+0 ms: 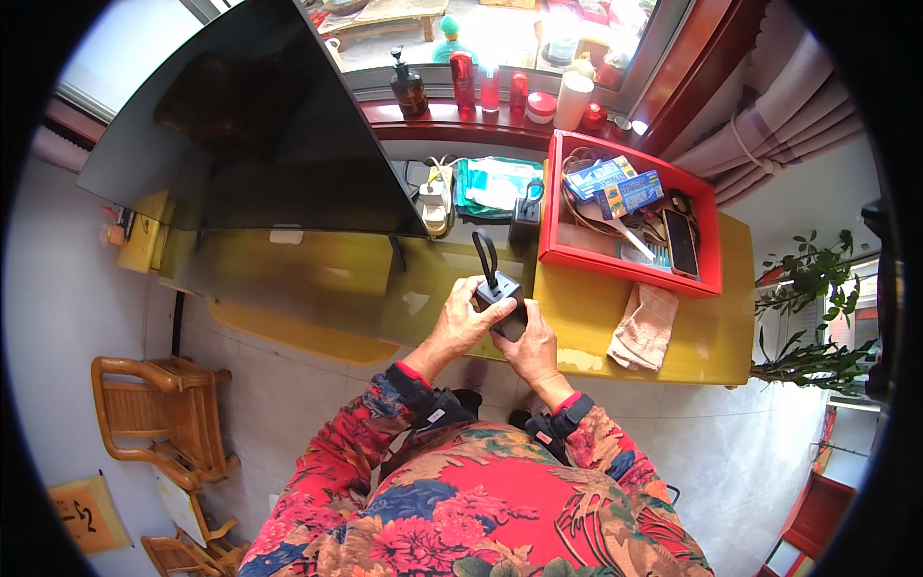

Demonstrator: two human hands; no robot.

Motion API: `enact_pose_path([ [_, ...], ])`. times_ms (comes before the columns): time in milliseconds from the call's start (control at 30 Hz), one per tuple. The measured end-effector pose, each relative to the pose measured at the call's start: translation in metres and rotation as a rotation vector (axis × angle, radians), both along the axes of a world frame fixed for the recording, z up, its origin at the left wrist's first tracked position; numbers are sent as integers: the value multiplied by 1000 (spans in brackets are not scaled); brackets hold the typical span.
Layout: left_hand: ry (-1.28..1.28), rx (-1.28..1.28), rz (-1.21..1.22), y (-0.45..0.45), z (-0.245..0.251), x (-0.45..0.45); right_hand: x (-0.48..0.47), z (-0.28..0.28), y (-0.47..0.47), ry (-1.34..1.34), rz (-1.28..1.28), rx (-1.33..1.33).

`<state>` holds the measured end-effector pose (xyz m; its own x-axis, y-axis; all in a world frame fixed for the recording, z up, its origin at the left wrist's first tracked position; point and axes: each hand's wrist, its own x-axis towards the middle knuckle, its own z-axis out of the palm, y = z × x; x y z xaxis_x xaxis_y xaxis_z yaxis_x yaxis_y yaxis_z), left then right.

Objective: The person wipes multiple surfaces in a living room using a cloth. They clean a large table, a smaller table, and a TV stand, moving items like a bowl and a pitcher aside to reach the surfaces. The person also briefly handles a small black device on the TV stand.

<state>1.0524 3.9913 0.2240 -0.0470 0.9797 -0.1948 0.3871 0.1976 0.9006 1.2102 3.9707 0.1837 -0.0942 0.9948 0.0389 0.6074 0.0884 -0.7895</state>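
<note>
Both my hands hold a dark block-shaped device with ports and a black cable loop, probably a power bank (510,326), above the front edge of the yellow table (692,346). My left hand (461,317) grips its left side, with the thumb across the front. My right hand (532,346) supports it from the right and below. The black loop stands up from its top. Behind it, a similar dark device with a loop (525,220) stands against the red box (627,278). A folded pink towel (645,326) lies to the right.
A large television (267,130) stands at the left. A white power strip (435,202) and packs of wipes (497,184) lie behind my hands. The red box holds cables, small blue boxes (627,193) and a smartphone (680,242). Bottles line the windowsill (447,130); a wooden chair (162,418) stands lower left.
</note>
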Motion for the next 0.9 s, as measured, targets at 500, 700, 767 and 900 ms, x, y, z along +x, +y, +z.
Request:
enact_pose_path([
  [500, 239, 142, -197, 62, -34, -37, -55, -76, 58, 26, -179, 87],
  [700, 294, 223, -260, 108, -55, -41, -76, -105, 97, 41, -303, 89],
  [767, 274, 261, -300, 123, -61, -45, -80, -110, 106, 9, -335, 49],
  [900, 365, 319, -410, 148, -71, -49, -82, -114, 121, -37, -340, -107],
])
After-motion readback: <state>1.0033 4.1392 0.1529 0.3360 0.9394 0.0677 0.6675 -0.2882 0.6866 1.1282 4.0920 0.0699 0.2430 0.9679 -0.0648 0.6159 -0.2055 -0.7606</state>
